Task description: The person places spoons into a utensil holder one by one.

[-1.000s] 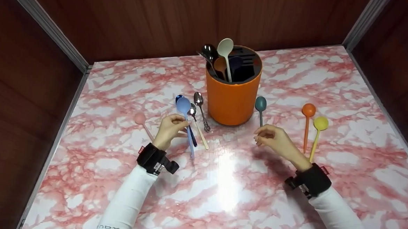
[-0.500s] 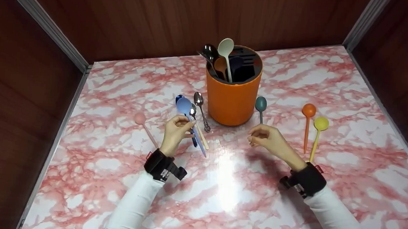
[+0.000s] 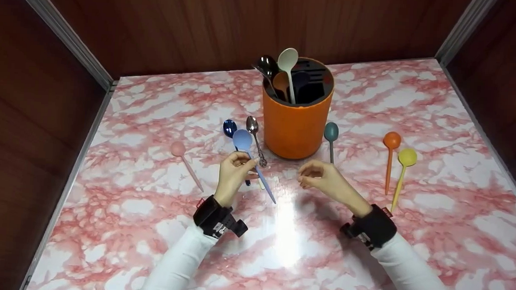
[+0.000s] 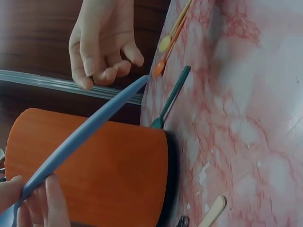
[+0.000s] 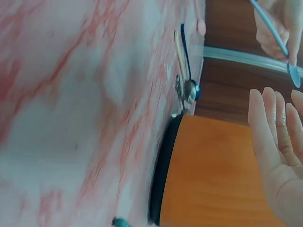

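My left hand (image 3: 235,174) pinches a light blue spoon (image 3: 243,140) just below its bowl, between thumb and fingers. The handle slants down to the right, and in the left wrist view its tip points toward the other hand. My right hand (image 3: 327,180) holds nothing; its fingers are loosely bent, facing the left hand across a gap. Behind both hands stands an orange utensil holder (image 3: 295,129) with several spoons in its top, among them a cream spoon (image 3: 287,59) and a black one (image 3: 267,66).
Left of the holder lie a dark blue spoon (image 3: 229,128), an ornate silver spoon (image 3: 253,125) and a pink spoon (image 3: 178,149). To its right are a teal spoon (image 3: 331,131), an orange spoon (image 3: 392,140) and a yellow spoon (image 3: 407,157). Wooden walls enclose the marbled table (image 3: 147,236).
My left hand has moved right with the light blue spoon, whose handle has swung to the right. My right hand has moved left, so the two hands are closer together.
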Demonstrator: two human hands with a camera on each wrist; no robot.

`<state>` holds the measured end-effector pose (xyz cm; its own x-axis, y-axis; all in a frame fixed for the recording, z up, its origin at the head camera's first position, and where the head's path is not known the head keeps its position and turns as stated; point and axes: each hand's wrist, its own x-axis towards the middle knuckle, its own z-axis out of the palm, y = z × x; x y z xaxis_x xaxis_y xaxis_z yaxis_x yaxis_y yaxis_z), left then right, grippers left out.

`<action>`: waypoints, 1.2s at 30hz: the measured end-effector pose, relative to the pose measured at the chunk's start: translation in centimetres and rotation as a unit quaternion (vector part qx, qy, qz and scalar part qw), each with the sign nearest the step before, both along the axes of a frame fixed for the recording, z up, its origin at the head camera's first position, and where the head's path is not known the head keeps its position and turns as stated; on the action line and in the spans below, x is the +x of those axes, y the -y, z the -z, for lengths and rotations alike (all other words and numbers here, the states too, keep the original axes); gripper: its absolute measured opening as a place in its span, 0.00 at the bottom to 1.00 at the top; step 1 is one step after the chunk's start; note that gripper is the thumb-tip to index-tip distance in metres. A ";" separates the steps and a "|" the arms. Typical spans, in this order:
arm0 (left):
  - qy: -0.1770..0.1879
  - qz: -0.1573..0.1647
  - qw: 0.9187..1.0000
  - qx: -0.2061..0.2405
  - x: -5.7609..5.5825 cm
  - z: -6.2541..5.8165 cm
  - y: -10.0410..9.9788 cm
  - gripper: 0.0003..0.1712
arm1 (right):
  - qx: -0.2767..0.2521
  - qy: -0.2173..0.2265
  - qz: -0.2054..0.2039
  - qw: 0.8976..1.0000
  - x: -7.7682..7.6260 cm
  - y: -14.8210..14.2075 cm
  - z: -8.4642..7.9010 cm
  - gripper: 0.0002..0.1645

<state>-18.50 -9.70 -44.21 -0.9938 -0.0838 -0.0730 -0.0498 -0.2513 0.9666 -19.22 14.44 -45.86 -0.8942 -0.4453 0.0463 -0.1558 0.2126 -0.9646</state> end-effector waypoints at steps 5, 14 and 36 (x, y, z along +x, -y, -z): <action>-0.005 0.003 1.000 0.028 0.2 0.0 -0.6 0.06 | -0.007 0.022 -0.019 1.000 0.2 0.9 0.0 0.12; -0.004 0.010 0.999 0.036 0.6 -0.1 -1.8 0.06 | 0.003 0.007 -0.049 0.999 0.6 2.3 0.3 0.14; -0.026 0.056 0.997 0.049 0.9 0.3 -3.0 0.07 | -0.019 0.048 -0.061 0.997 0.8 3.2 0.3 0.12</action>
<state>-17.57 -6.70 -44.51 -0.9992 0.0323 -0.0233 -0.0329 -0.3407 0.9396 -18.42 11.26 -46.17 -0.8350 -0.5500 -0.0179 -0.0845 0.1603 -0.9834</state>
